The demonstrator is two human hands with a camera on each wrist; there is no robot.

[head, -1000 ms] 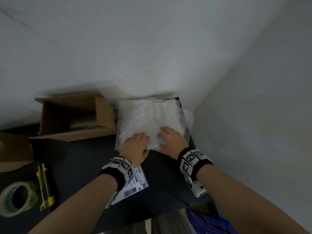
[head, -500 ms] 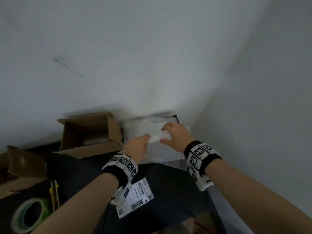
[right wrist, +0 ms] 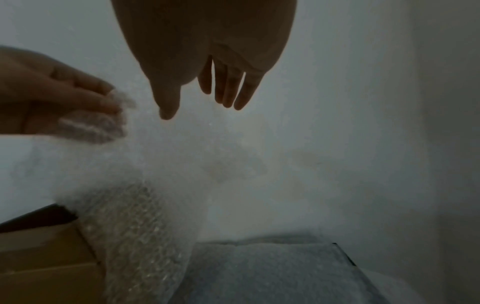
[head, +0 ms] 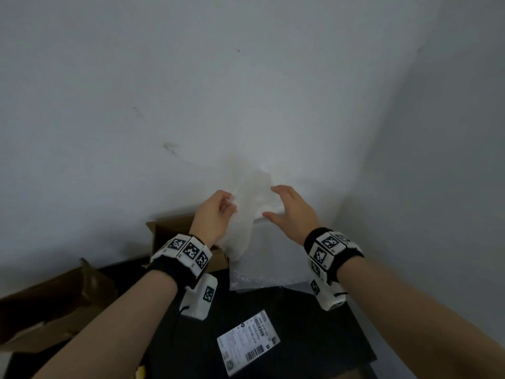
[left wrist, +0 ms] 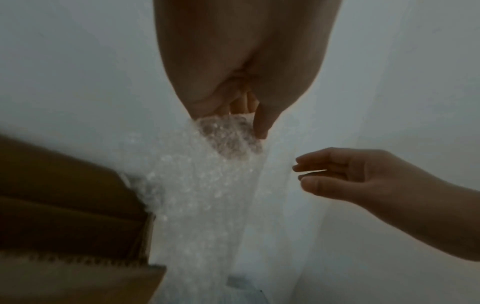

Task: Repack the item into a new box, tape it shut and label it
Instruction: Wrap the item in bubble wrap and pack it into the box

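Observation:
My left hand [head: 222, 209] is raised in front of the wall and pinches the top of a sheet of clear bubble wrap [head: 250, 198], which hangs down to the black table [head: 308, 326]. In the left wrist view, thumb and fingers [left wrist: 262, 121] close on the bubble wrap [left wrist: 207, 185]. My right hand [head: 284, 206] hovers just right of the sheet with its fingers [right wrist: 228, 90] straight, holding nothing. The flat white padded item [right wrist: 259, 267] lies on the table below. An open cardboard box [head: 169, 228] stands behind my left wrist. A shipping label [head: 248, 341] lies near the table's front.
A second brown cardboard box [head: 54, 305] sits at the far left. A yellow tool [head: 140, 373] peeks in at the bottom edge. White walls close the table in at the back and on the right.
Both hands rose from the table. My left hand lifted the bubble wrap up off the item, and my right hand let go and opened. The camera tilted upward.

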